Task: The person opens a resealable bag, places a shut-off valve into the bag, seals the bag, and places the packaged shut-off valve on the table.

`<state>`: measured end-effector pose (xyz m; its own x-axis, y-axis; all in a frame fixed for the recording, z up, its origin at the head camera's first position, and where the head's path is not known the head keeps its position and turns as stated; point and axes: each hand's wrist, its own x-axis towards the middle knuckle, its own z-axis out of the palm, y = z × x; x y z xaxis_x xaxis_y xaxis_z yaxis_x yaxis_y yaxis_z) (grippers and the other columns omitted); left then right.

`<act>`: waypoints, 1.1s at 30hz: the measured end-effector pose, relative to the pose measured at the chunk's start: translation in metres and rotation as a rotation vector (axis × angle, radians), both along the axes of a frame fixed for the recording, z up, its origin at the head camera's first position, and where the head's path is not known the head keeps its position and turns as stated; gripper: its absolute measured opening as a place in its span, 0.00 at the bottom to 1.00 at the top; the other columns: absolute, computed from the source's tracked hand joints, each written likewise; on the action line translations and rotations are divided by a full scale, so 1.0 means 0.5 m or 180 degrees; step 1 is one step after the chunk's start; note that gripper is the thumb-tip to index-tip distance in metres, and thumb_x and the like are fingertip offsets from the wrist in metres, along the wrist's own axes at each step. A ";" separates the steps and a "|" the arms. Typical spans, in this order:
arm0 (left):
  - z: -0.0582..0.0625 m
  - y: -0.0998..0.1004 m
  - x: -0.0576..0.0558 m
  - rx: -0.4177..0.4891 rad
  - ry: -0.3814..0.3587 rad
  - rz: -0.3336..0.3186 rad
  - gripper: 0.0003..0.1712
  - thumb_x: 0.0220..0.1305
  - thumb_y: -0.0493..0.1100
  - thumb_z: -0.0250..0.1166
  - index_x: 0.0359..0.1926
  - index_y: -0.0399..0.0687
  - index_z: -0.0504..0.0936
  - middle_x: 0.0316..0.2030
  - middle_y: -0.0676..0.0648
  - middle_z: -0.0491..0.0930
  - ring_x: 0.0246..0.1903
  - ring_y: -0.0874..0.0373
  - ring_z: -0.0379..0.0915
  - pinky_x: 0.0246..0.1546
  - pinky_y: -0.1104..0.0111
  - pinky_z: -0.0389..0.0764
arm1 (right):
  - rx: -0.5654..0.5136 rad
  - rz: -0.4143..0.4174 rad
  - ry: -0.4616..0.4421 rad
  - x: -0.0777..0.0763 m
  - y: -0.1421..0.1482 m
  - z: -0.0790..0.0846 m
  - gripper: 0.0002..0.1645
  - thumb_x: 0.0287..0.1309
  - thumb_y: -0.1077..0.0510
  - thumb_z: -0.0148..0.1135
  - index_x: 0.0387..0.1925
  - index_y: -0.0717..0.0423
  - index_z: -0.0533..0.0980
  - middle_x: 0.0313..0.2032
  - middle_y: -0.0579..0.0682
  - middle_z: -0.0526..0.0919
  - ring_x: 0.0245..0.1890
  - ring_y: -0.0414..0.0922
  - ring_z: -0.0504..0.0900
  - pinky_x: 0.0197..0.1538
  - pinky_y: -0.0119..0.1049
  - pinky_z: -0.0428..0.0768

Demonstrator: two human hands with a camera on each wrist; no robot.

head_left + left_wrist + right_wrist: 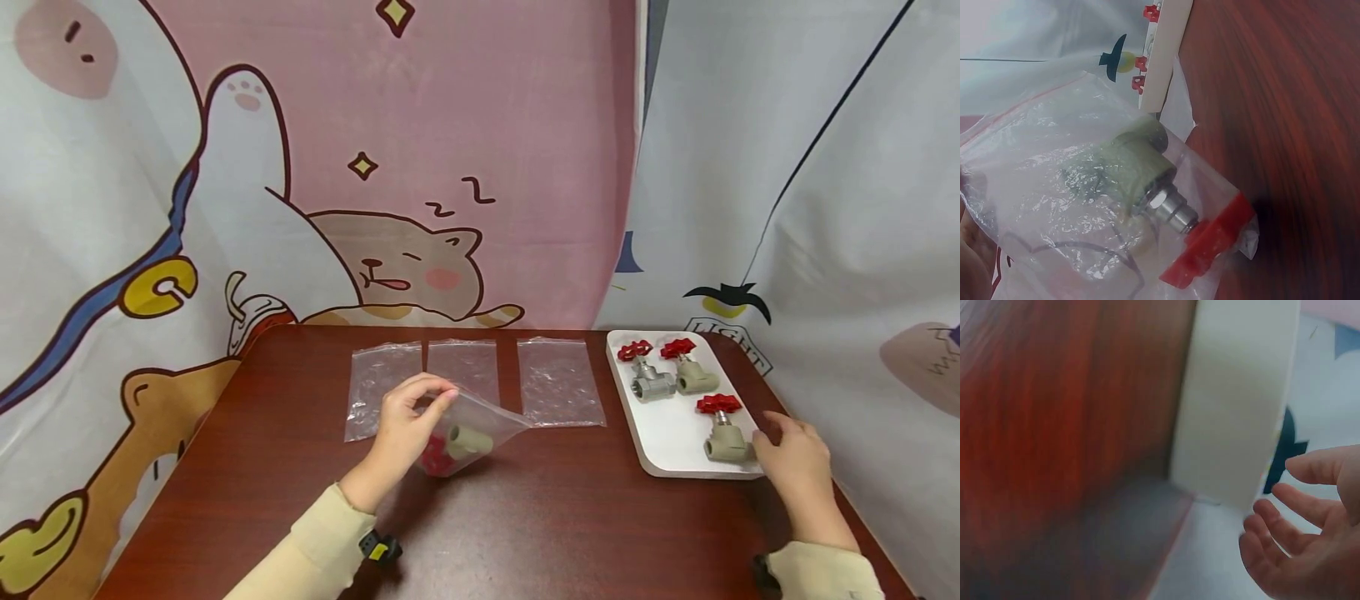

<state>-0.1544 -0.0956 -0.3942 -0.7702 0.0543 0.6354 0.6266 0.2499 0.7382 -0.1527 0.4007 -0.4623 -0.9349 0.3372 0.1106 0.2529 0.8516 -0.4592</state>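
My left hand (401, 437) pinches the top edge of a clear zip bag (495, 412) and holds it above the table. Inside that bag lies a valve with a grey-green plastic body (1138, 165), a metal stem and a red handwheel (1210, 244). My right hand (798, 462) is at the near right corner of a white tray (667, 437), fingers loosely bent and holding nothing; whether they touch the rim I cannot tell. The nearest thing in the tray is a grey-green valve (726, 442). Behind it sit another grey-green valve (696, 377) and an all-metal-bodied valve (651, 383), both red-wheeled.
Three flat clear zip bags lie along the back of the brown table (555, 508): a left one (371, 379), a middle one (465, 362) and a right one (558, 383). A printed curtain (487, 108) hangs behind the table.
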 end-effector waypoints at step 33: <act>0.002 -0.107 -0.012 0.0577 -0.0168 0.0328 0.04 0.62 0.29 0.60 0.38 0.32 0.77 0.27 0.34 0.83 0.24 0.60 0.82 0.22 0.74 0.78 | -0.0754 -0.0263 -0.0739 -0.017 0.065 -0.034 0.30 0.66 0.53 0.47 0.59 0.74 0.64 0.59 0.80 0.59 0.56 0.72 0.61 0.55 0.64 0.65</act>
<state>-0.1606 -0.1492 -0.3934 -0.7984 -0.1379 0.5862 0.5638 0.1709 0.8080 -0.1615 0.4330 -0.4795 -0.8944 0.4038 -0.1924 0.4376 0.7005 -0.5638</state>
